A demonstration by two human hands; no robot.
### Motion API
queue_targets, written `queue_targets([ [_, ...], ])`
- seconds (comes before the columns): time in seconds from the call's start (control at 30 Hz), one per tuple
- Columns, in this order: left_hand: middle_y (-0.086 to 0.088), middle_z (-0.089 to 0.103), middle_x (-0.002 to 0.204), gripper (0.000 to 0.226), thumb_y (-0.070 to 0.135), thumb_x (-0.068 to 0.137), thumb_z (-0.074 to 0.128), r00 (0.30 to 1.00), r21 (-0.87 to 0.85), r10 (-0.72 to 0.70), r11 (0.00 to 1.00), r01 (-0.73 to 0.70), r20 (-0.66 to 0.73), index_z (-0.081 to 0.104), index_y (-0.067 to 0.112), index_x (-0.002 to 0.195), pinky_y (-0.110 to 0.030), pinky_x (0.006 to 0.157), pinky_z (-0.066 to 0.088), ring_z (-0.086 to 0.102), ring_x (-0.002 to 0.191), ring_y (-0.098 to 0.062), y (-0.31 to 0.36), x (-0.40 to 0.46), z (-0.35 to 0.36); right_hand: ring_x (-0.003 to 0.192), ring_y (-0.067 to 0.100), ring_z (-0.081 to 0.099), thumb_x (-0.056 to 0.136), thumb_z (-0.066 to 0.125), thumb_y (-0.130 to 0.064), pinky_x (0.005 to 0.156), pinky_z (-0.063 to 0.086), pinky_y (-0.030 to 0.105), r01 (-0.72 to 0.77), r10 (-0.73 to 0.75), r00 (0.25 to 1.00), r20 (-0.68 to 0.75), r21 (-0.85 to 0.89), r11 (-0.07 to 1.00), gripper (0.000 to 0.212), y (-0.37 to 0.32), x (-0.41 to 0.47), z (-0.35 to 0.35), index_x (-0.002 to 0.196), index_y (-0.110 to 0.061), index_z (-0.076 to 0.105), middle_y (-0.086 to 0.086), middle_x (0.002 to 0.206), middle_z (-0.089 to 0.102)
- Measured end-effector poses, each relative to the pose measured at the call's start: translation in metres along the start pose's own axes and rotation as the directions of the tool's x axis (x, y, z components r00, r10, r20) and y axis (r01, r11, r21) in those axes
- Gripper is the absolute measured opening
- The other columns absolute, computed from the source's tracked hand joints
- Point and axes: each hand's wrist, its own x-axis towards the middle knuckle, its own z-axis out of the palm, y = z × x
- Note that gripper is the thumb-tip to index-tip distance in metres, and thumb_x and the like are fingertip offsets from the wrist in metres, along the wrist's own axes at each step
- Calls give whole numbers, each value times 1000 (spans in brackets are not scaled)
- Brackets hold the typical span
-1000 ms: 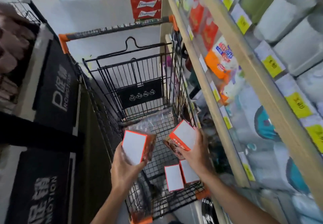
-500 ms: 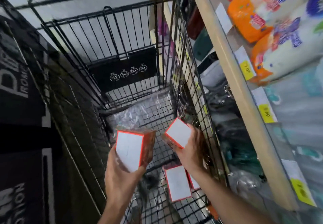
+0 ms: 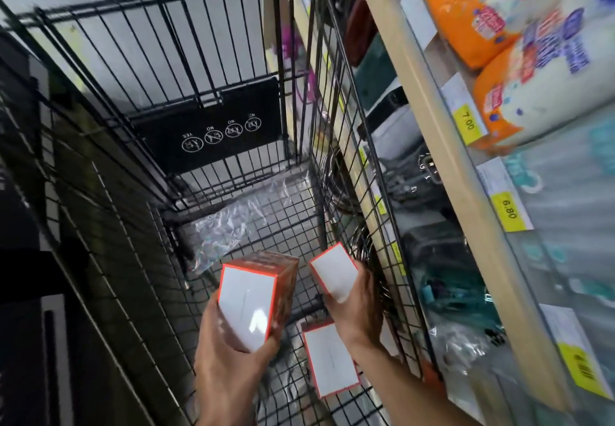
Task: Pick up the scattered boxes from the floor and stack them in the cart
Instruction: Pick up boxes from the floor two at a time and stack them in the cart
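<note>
I look down into a black wire shopping cart [image 3: 233,59]. My left hand [image 3: 229,365] grips an orange-edged box with a white face [image 3: 248,306] from below, held above the cart's floor. My right hand [image 3: 357,306] holds a second, smaller-looking box of the same kind [image 3: 332,271] close to the cart's right wall. Under my right wrist another white-faced box [image 3: 329,357] lies flat on the cart's mesh bottom; my arm hides part of it.
A crumpled clear plastic sheet [image 3: 239,216] lies on the cart floor towards the far end. A wooden shelf [image 3: 429,126] with price tags and packaged goods runs along the right. Dark promotional panels [image 3: 20,259] stand on the left.
The view has dipped lower and closer into the cart. Both hands have moved down and inwards with their boxes, nearer the mesh bottom. Only one lying box now shows.
</note>
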Motion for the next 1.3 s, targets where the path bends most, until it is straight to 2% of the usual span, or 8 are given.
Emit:
queue_targets([
  [0.2,25,61,108,94,20,51,96,1000,-87,-22,996,21,-4,42,61,116,-28,79,47,57,101,5,10,-3,-1,137,28,48,72,82,-58,109,44,43,-73,67,994,-83,-65,995,105,1,-8,3,155,-15,34,7,153,49],
  [0.3,19,63,114,95,19,53,95,999,-59,-46,997,45,-21,44,49,127,-36,87,51,62,103,-12,6,-1,0,135,29,50,71,79,-65,106,46,44,-90,83,992,-97,-68,994,105,4,-8,5,154,-17,34,8,150,51],
  [0.6,4,59,111,99,27,55,94,992,80,-117,990,120,-43,37,33,137,-41,81,54,61,103,-24,-18,23,23,149,29,27,65,91,-40,122,23,45,-155,151,987,55,87,984,124,-1,-10,-7,160,-20,14,8,161,33],
  [0.77,0,57,119,88,30,59,93,987,141,-155,977,159,-37,40,23,129,-40,80,56,59,103,-24,-31,41,52,150,21,23,72,88,-29,122,24,48,-13,15,1000,-5,256,967,111,-7,-30,-28,159,-24,19,2,162,29],
  [0.97,-8,55,129,100,41,61,93,977,192,-214,958,214,-20,37,14,139,-45,89,56,57,115,-28,-37,43,99,145,0,25,85,78,-21,106,19,3,70,-70,997,-16,439,896,92,-9,-44,-55,156,-38,23,-21,155,29],
  [1.03,-7,54,129,100,43,61,93,978,202,-210,957,209,-13,37,14,139,-45,90,54,54,118,-28,-38,36,112,145,-3,26,86,77,-19,102,17,-4,90,-91,996,-21,465,881,90,-9,-44,-60,156,-38,23,-24,155,29],
  [1.17,-7,50,124,96,47,62,90,977,211,-214,955,209,-2,35,13,133,-48,90,50,50,118,-30,-42,24,129,146,0,30,87,76,-16,118,27,21,143,-145,989,-31,469,872,88,-12,-42,-70,156,-36,24,-17,159,32],
  [1.3,-11,47,126,91,55,74,76,972,187,-223,960,207,69,32,9,140,-39,92,41,46,120,-32,-42,11,141,147,3,30,90,74,-17,120,32,44,146,-154,988,-22,483,863,86,-13,-37,-74,157,-34,23,-16,160,32],
])
